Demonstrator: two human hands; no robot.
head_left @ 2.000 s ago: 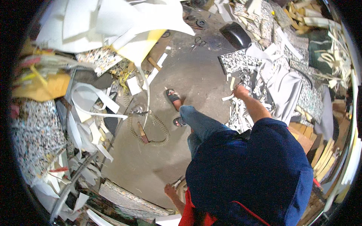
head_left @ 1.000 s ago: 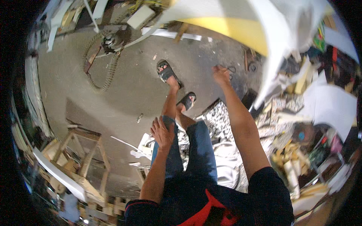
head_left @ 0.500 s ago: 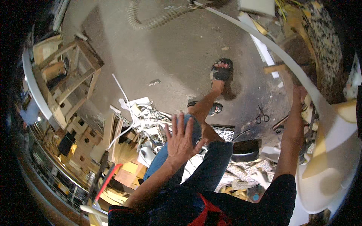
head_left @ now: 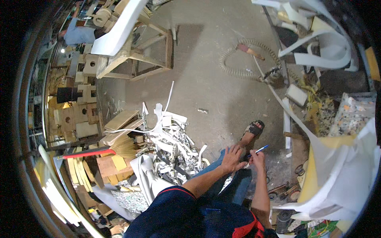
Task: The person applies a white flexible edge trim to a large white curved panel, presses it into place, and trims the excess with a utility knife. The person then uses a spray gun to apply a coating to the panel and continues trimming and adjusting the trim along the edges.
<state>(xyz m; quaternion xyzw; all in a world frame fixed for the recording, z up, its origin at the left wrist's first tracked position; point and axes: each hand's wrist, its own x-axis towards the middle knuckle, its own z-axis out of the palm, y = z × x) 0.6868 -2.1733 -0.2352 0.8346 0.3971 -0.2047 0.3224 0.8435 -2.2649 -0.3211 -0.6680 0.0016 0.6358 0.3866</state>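
Resting on my jeans (head_left: 212, 168) near the knee is my left hand (head_left: 233, 159), its fingers stretched out and nothing in it. Close to its right, my right hand (head_left: 258, 158) grips a blue and white pen (head_left: 262, 149). The pen's visible end points up and to the right; its other end is partly hidden by the fingers. One sandal (head_left: 256, 127) shows on the floor just beyond my hands.
White and speckled foam scraps (head_left: 174, 146) are heaped left of my legs, beside a red-handled broom (head_left: 89, 153). A wooden stand (head_left: 168, 51) is farther off. White and yellow foam sheets (head_left: 337, 170) lie right. A coiled hose (head_left: 224, 65) lies ahead; another person (head_left: 79, 35) is far left.
My right hand has come back from the far right and now holds a pen beside my left hand. The whole view has turned toward the left.
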